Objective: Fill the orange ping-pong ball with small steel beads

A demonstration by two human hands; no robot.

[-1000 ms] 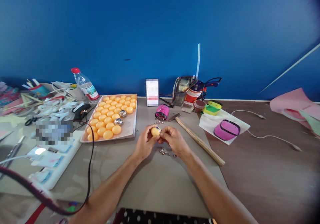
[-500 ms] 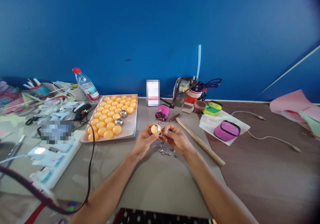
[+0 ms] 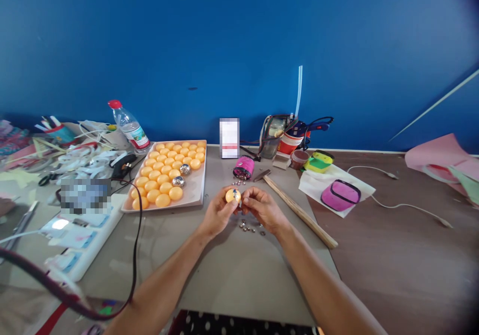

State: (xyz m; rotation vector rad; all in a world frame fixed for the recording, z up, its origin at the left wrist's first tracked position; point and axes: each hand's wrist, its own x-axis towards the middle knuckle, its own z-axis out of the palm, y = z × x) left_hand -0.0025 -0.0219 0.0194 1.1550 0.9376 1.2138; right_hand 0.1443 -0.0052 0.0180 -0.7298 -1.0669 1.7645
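My left hand (image 3: 216, 214) pinches an orange ball (image 3: 232, 195) that has a few small silver studs on its face. My right hand (image 3: 265, 209) is curled right beside the ball, its fingertips pressed together against it; whatever they pinch is too small to make out. Loose silver studs (image 3: 250, 227) lie on the grey board just below both hands. To the left, a tray (image 3: 195, 190) carries several orange balls (image 3: 160, 178) and two silver studded balls (image 3: 181, 175).
A pink tub of studs (image 3: 243, 167) lies tipped behind the hands, with a hammer (image 3: 295, 208) to the right. A pink pouch (image 3: 340, 194), a water bottle (image 3: 128, 125), cups (image 3: 290, 140), a black cable (image 3: 136, 235) and paper clutter at the left also sit on the table.
The ball has turned in my left hand, so its studded face now shows. My right hand's fingertips shifted slightly against it. Both hands stay in the same spot.
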